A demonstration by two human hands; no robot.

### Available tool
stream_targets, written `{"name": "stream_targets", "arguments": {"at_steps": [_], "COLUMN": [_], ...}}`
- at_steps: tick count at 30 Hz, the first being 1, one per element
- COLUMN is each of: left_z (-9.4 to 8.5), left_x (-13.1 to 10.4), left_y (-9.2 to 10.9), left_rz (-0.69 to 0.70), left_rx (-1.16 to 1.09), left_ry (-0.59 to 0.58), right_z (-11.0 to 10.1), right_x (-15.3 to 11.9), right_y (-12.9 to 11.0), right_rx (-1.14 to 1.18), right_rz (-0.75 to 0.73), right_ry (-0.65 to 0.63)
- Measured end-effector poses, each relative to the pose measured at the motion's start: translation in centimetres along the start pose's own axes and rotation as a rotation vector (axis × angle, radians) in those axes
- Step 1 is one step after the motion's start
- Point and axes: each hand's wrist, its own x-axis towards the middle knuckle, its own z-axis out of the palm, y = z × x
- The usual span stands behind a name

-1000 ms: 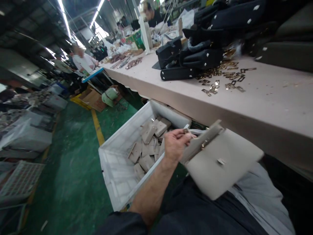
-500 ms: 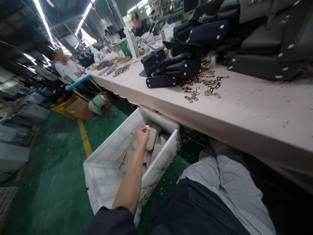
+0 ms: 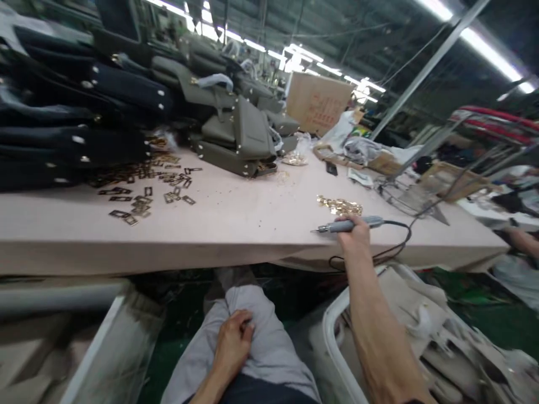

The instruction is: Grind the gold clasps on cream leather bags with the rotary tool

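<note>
1 grey pen-shaped tool (image 3: 337, 226) is gripped by the right hand (image 3: 356, 233), with the fingers wrapped about its body and its thin metal tip pointed leftward near the front edge of the tabletop (image 3: 236, 216). Whether the tool is lifted or laid on the surface cannot be told. The left hand (image 3: 231, 345) is rested on the grey trousers (image 3: 269, 336) with its fingers loosely curled; whether anything is held beneath them cannot be seen. The step in hand is judged to be the handling of the tool, since no workpiece is seen at its tip. For any move of it, a steady grip and enough slack in the black cord (image 3: 410, 231), which is looped over the table edge, would be called for, and the small gold pieces (image 3: 339, 205) just beyond the knuckles would need to be left undisturbed. Farther out, dark metal fittings (image 3: 141, 205) are scattered to the left, before black bags (image 3: 76, 146), and olive bags (image 3: 248, 132) are heaped near the middle. Below, 2 containers are seen: a white tub (image 3: 330, 322) of beige goods on the right, and a white crate (image 3: 99, 342) on the left.
</note>
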Motion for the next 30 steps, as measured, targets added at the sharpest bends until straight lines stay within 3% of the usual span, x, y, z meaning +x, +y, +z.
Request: {"name": "stream_targets", "arguments": {"at_steps": [2, 5, 11, 15, 19, 22, 26, 30], "left_z": [-0.2, -1.2, -0.5, 0.1, -0.4, -0.7, 0.0, 0.5], "left_x": [0.7, 0.7, 1.5, 2.2, 2.4, 2.1, 2.2, 2.4], "left_y": [-1.7, -3.3, -5.2, -5.3, -4.1, -3.4, -4.3, -5.2], "left_rz": [-0.015, -0.144, -0.224, -0.202, -0.209, -0.243, -0.312, -0.377], "left_rx": [0.024, 0.044, 0.011, 0.015, 0.005, 0.018, -0.007, -0.071], "left_ry": [0.017, 0.023, -0.023, -0.058, -0.087, -0.100, -0.128, -0.172], "right_z": [-0.9, -1.1, -3.2, -3.5, -3.4, -4.4, -9.1, -17.5], "right_x": [2.1, 2.5, 2.1, 2.0, 0.9, 0.1, 0.9, -0.3], "right_y": [-0.7, 0.8, 0.0, -0.2, 0.4, -0.2, -2.1, -5.0], "right_rx": [-0.007, -0.078, -0.819, -0.740, -0.653, -0.642, -0.630, -0.937], "right_rz": [0.021, 0.064, 0.068, 0.076, 0.071, 0.108, 0.092, -0.118], "right_ry": [0.065, 0.140, 0.199, 0.181, 0.188, 0.191, 0.122, 0.192]}}
